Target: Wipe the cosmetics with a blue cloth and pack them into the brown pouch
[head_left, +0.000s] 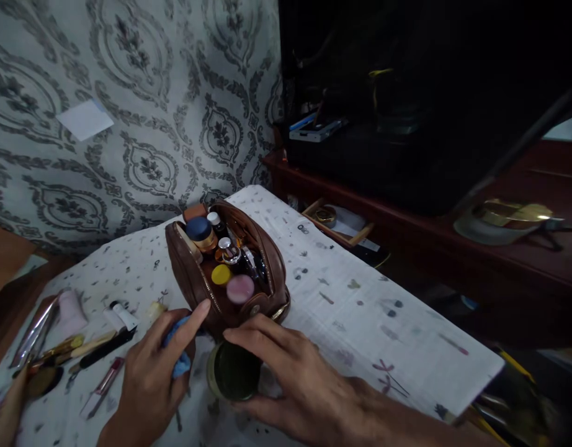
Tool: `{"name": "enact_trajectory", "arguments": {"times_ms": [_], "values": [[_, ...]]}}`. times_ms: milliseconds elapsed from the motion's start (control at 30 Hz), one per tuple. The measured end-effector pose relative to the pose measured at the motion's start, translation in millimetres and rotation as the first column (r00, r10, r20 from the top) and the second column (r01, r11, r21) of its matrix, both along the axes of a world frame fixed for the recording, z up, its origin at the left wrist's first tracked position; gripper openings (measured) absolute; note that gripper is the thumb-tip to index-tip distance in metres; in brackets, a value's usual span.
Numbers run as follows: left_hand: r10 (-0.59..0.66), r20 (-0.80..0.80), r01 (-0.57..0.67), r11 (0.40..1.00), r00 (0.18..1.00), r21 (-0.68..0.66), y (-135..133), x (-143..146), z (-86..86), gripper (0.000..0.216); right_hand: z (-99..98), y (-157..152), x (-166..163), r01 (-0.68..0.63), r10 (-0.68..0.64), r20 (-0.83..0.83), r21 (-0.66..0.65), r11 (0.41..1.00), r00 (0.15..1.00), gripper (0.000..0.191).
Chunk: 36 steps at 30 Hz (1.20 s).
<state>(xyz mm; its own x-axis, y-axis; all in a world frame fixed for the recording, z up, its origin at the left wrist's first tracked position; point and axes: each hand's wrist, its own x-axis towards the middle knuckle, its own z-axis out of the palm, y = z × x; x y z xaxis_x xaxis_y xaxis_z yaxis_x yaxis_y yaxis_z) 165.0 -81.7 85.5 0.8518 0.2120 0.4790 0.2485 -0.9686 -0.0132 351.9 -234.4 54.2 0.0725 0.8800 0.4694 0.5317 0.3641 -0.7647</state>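
Note:
A brown zip-up toiletry bag (181, 257) lies open on the cloth-covered table, filled with several bottles and jars. Inside it are a blue-capped jar (200, 230), a yellow lid (221, 274) and a pink lid (240, 289). My left hand (158, 366) is closed around a crumpled blue cloth (180, 366), its index finger pointing at the bag's near zip edge. Just in front of the bag, my right hand (286, 366) grips a round dark-green jar (237, 372) between thumb and fingers. The jar's underside is hidden.
Makeup brushes (97, 344), a lip gloss tube (102, 388) and small white tubes (123, 315) lie on the left of the table (360, 310). A dark red cabinet with a black screen (407, 93) stands to the right. An open drawer (342, 223) juts out beside the table.

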Motion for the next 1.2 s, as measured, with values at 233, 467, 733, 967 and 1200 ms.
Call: {"name": "enact_trajectory", "arguments": {"times_ms": [233, 467, 733, 967, 1200], "values": [[0.009, 0.006, -0.009, 0.999, 1.000, -0.032, 0, -1, -4.7, 0.069, -5.5, 8, -11, -0.102, 0.107, 0.082, -0.062, 0.993, 0.991, 0.055], [0.033, -0.015, -0.033, 0.999, 0.999, -0.020, -2, -1, -3.3, 0.070, -9.2, 10, -14, -0.115, 0.126, 0.125, -0.086, 0.990, 0.984, 0.052], [0.028, 0.015, -0.027, 0.999, 1.000, -0.036, -5, 0, -3.6, 0.076, -12.5, 8, -15, -0.061, 0.068, 0.142, -0.057, 0.997, 0.987, 0.048], [0.048, 0.030, -0.049, 0.998, 0.998, 0.025, -6, -1, -5.4, 0.081, 15.5, 0, 4, 0.020, -0.026, 0.103, 0.054, 0.998, 0.994, 0.050], [0.091, 0.036, -0.092, 0.995, 0.995, 0.032, -6, -2, -16.7, 0.090, 43.8, 3, 29, 0.200, -0.222, 0.149, 0.152, 0.968, 0.964, 0.048]]}}
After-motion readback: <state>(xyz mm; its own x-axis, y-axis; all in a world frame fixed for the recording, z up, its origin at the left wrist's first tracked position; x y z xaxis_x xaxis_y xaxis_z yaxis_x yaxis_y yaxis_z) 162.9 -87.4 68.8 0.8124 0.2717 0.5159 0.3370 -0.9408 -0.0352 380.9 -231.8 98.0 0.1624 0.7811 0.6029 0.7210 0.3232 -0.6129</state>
